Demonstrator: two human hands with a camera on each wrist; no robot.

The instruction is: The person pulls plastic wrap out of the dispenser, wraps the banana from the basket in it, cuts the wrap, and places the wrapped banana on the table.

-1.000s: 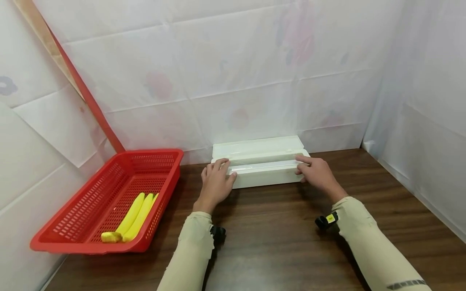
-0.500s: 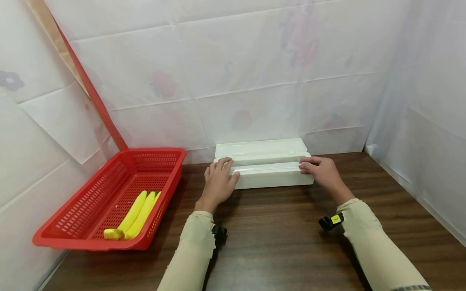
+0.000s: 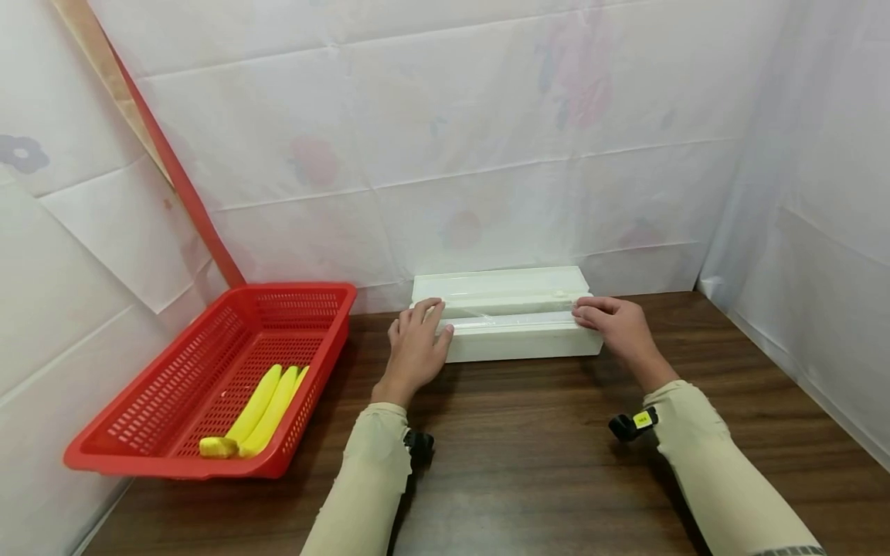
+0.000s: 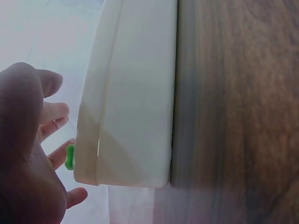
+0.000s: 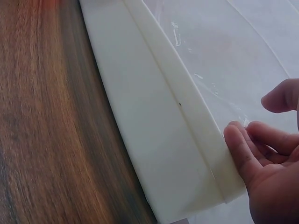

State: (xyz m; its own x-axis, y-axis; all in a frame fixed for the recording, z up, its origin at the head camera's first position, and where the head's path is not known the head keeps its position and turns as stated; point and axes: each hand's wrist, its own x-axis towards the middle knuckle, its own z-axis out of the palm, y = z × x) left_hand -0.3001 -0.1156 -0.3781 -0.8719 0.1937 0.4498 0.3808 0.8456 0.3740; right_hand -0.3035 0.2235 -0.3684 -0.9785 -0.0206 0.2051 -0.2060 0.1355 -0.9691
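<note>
A long white cling film dispenser box [image 3: 521, 344] lies near the back of the table, its lid [image 3: 501, 283] raised behind. Clear cling film [image 5: 219, 79] stretches over its opening. At the box's right end my right hand [image 3: 615, 328] pinches the film's edge between thumb and fingers. My left hand [image 3: 415, 344] is at the left end, fingers spread and bent over the top, thumb by the front rim. In the left wrist view a small green piece [image 4: 69, 157] shows between those fingers and the box's upper edge.
To the left stands a red plastic basket [image 3: 174, 468] with several yellow bananas [image 3: 260, 413] inside. White patterned sheeting [image 3: 452, 154] covers the walls behind and beside the brown wooden table [image 3: 514, 448]. A black wrist camera [image 3: 419, 446] sits under the left sleeve.
My right hand has gone from reaching at the box's right end with fingers apart to pinching the film there. The left hand stays at the left end. The view has shifted slightly.
</note>
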